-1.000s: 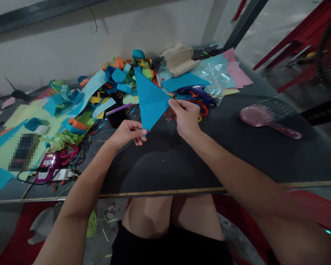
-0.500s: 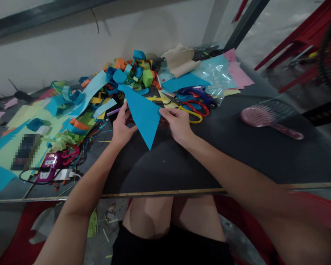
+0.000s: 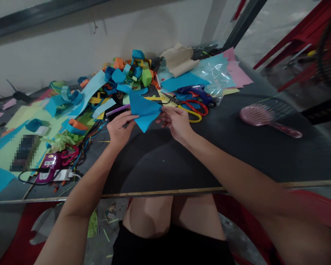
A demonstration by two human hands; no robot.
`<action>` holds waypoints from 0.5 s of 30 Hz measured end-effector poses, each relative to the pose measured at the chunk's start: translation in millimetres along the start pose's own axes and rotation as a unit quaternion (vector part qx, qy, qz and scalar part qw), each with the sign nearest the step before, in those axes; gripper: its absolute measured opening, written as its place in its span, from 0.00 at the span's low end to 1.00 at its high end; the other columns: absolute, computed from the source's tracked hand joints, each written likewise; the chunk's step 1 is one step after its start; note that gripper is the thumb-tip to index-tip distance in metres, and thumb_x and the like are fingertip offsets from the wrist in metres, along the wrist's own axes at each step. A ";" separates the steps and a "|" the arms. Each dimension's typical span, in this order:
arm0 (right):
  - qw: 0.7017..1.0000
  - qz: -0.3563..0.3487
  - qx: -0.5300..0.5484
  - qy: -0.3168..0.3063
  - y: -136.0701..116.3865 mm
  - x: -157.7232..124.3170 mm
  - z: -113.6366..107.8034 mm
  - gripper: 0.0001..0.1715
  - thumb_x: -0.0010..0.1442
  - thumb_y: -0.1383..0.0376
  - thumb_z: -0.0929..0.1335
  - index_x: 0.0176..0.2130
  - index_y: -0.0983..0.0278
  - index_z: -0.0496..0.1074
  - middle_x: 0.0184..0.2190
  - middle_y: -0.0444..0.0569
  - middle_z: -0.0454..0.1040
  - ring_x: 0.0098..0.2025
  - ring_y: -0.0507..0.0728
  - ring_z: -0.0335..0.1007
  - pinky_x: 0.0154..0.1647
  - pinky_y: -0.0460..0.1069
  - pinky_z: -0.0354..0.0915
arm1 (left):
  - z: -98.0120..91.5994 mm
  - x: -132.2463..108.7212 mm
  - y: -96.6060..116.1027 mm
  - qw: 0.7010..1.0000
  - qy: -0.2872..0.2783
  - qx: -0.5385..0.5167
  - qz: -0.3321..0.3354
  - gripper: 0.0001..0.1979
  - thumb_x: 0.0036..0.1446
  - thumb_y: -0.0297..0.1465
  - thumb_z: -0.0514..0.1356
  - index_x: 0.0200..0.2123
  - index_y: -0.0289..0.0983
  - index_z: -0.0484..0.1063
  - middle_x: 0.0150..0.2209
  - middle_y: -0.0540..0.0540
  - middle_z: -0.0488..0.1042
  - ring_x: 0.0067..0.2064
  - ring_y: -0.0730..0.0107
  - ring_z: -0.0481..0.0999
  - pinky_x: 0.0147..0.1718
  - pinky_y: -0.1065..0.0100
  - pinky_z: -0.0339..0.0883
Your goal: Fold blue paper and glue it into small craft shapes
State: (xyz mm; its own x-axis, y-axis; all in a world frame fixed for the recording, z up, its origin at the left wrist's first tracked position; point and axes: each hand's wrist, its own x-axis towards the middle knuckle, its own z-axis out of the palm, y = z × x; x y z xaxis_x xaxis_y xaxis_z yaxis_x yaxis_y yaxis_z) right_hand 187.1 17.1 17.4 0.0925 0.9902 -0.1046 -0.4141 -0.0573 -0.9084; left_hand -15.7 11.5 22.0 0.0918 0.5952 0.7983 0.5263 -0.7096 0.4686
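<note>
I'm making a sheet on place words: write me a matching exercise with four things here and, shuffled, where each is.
1. pointed blue paper
2. glossy pink oval hairbrush
3. white boxy power adapter
4. crumpled brown paper sheet

A. beside shiny purple device
B. far right of dark tabletop
C. between left hand and right hand
D. back, near pale wall

Pairs: 1-C; 2-B; 3-A; 4-D

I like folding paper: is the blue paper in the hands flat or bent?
Bent: the blue paper slants two ways between the left hand and right hand. I can't tell its layers.
</note>
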 end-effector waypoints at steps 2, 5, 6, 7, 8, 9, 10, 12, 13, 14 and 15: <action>1.000 -0.006 0.002 -0.010 -0.4 0.2 -1.0 0.17 0.44 0.52 0.76 0.25 0.62 0.74 0.20 0.42 0.74 0.20 0.51 0.72 0.16 0.44 0.62 | -0.4 0.7 -0.1 1.000 0.004 0.000 -0.006 0.05 0.57 0.29 0.64 0.34 0.42 0.83 0.36 0.49 0.83 0.41 0.68 0.83 0.44 0.67 0.78; 0.999 -0.015 0.010 -0.028 -1.1 0.0 -2.8 0.16 0.47 0.52 0.74 0.26 0.62 0.75 0.23 0.44 0.77 0.22 0.51 0.74 0.17 0.44 0.64 | -0.4 1.4 -0.8 1.000 0.009 -0.014 -0.022 0.05 0.57 0.30 0.65 0.34 0.43 0.83 0.35 0.49 0.83 0.39 0.68 0.83 0.43 0.67 0.78; 0.999 -0.018 0.016 -0.031 -1.7 -0.2 -3.2 0.16 0.48 0.52 0.74 0.27 0.62 0.75 0.24 0.44 0.78 0.22 0.51 0.74 0.17 0.44 0.64 | -0.3 1.6 -1.0 0.999 0.012 -0.021 -0.024 0.05 0.57 0.30 0.65 0.34 0.43 0.83 0.35 0.49 0.83 0.39 0.69 0.83 0.42 0.67 0.78; 0.999 -0.023 0.021 -0.034 -2.4 -0.3 -3.5 0.15 0.47 0.52 0.74 0.28 0.61 0.76 0.25 0.44 0.78 0.22 0.51 0.74 0.17 0.44 0.64 | -0.1 1.9 -1.0 0.999 0.015 -0.028 -0.024 0.05 0.57 0.29 0.65 0.34 0.43 0.83 0.35 0.49 0.83 0.39 0.69 0.83 0.42 0.67 0.78; 0.999 -0.031 0.022 -0.036 -3.3 -0.5 -3.7 0.15 0.47 0.53 0.74 0.30 0.61 0.77 0.25 0.43 0.78 0.22 0.51 0.74 0.17 0.44 0.64 | 0.2 2.2 -0.9 0.999 0.019 -0.035 -0.024 0.06 0.56 0.28 0.65 0.34 0.43 0.83 0.35 0.49 0.83 0.39 0.69 0.83 0.42 0.67 0.78; 0.998 -0.042 0.018 -0.040 -4.2 -0.7 -3.8 0.15 0.47 0.54 0.74 0.32 0.61 0.78 0.25 0.43 0.78 0.22 0.51 0.74 0.17 0.44 0.64 | 0.5 2.5 -0.6 0.999 0.022 -0.041 -0.025 0.06 0.56 0.28 0.66 0.34 0.43 0.83 0.35 0.50 0.83 0.39 0.69 0.82 0.42 0.67 0.78; 0.997 -0.055 0.009 -0.046 -5.1 -0.8 -3.9 0.15 0.47 0.54 0.74 0.34 0.60 0.78 0.25 0.42 0.77 0.22 0.51 0.74 0.17 0.44 0.64 | 1.0 2.8 -0.2 0.998 0.025 -0.045 -0.029 0.05 0.55 0.28 0.66 0.33 0.43 0.83 0.35 0.50 0.83 0.39 0.69 0.82 0.41 0.68 0.78; 0.994 -0.085 -0.021 -0.061 -6.5 -1.2 -4.0 0.17 0.47 0.55 0.75 0.37 0.58 0.79 0.25 0.40 0.76 0.23 0.51 0.74 0.17 0.44 0.64 | 2.1 3.2 0.7 0.997 0.027 -0.047 -0.056 0.02 0.54 0.29 0.67 0.30 0.42 0.82 0.34 0.50 0.82 0.37 0.69 0.82 0.39 0.68 0.77; 0.992 -0.102 -0.035 -0.068 -6.9 -1.3 -4.3 0.18 0.47 0.55 0.75 0.39 0.58 0.79 0.24 0.39 0.75 0.23 0.51 0.75 0.17 0.44 0.65 | 2.7 3.1 0.8 0.996 0.026 -0.048 -0.077 0.03 0.53 0.30 0.68 0.28 0.41 0.81 0.32 0.50 0.82 0.35 0.70 0.81 0.37 0.69 0.77; 0.989 -0.120 -0.045 -0.076 -7.0 -1.4 -4.7 0.19 0.47 0.55 0.75 0.40 0.57 0.79 0.24 0.39 0.75 0.23 0.51 0.75 0.18 0.44 0.65 | 3.4 2.8 0.4 0.994 0.026 -0.051 -0.097 0.05 0.53 0.32 0.68 0.26 0.40 0.80 0.30 0.50 0.81 0.33 0.71 0.80 0.34 0.70 0.76; 0.986 -0.136 -0.052 -0.083 -6.9 -1.3 -5.2 0.19 0.47 0.55 0.76 0.40 0.57 0.79 0.24 0.39 0.75 0.23 0.51 0.75 0.18 0.44 0.65 | 4.0 2.3 -0.3 0.991 0.028 -0.057 -0.117 0.07 0.53 0.33 0.68 0.24 0.40 0.78 0.27 0.50 0.79 0.30 0.73 0.78 0.31 0.71 0.74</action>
State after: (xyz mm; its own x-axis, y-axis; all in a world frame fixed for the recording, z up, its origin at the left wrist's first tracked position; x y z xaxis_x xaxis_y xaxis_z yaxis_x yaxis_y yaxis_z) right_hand 194.5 15.5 21.7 0.0342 0.9773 0.2090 -0.2990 0.2095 -0.9310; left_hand -12.3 14.6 22.2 -0.0692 0.7290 0.6810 0.4287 -0.5946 0.6801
